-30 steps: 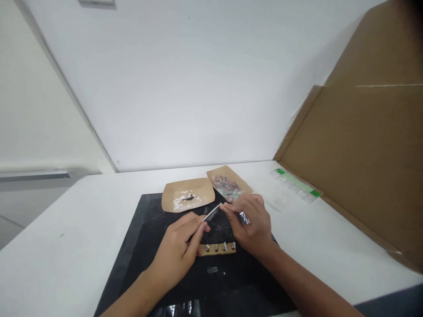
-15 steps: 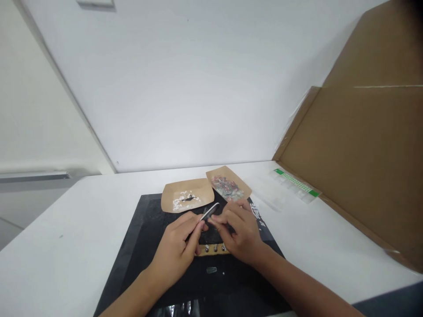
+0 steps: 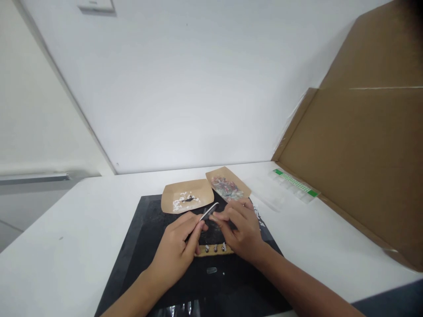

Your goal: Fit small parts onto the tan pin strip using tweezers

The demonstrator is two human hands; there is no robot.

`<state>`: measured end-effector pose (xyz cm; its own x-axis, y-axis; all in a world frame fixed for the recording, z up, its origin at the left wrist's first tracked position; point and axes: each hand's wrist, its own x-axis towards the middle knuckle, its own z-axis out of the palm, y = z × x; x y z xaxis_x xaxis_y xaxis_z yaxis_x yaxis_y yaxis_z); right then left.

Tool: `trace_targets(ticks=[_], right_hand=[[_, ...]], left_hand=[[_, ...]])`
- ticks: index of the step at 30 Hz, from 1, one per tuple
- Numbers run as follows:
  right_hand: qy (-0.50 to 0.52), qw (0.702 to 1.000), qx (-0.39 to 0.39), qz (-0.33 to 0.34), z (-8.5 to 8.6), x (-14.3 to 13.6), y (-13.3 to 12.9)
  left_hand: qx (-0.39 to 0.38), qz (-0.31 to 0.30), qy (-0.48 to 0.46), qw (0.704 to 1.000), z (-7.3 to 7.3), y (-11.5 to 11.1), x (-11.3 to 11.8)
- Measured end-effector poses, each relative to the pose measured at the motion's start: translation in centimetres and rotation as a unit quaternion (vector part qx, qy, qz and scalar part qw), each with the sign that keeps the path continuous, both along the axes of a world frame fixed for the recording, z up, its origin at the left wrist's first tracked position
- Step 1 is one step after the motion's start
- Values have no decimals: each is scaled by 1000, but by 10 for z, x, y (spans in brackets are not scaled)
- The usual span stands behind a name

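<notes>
Evidently mid-filing: the left hand (image 3: pixel 180 246) pinches a nail file (image 3: pixel 210 211) over the black mat (image 3: pixel 142 246), while the right hand's (image 3: pixel 241 231) fingers close on something tiny at its tip. Steadiness comes next, I'd judge.

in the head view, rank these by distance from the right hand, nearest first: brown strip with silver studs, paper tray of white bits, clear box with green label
1. Brown strip with silver studs: just under the right hand, on the black mat.
2. Brown paper tray of white bits: behind and left of it.
3. Clear plastic box with green label: far right, by the cardboard sheet.
</notes>
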<state>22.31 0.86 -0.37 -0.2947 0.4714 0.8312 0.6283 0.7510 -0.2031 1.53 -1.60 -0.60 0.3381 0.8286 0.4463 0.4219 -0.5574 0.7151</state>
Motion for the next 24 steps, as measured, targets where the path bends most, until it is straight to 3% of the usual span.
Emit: trace_targets(ticks=[5, 13, 24], right_hand=[[40, 998, 18, -40, 4, 7, 4], [-7, 1000, -10, 18, -3, 1, 0], [34, 999, -1, -29, 4, 9, 5]], left_hand=[[-1, -5, -7, 1000, -3, 0, 0], [4, -6, 6, 1000, -3, 1, -1], [-11, -14, -10, 1000, -3, 0, -1]])
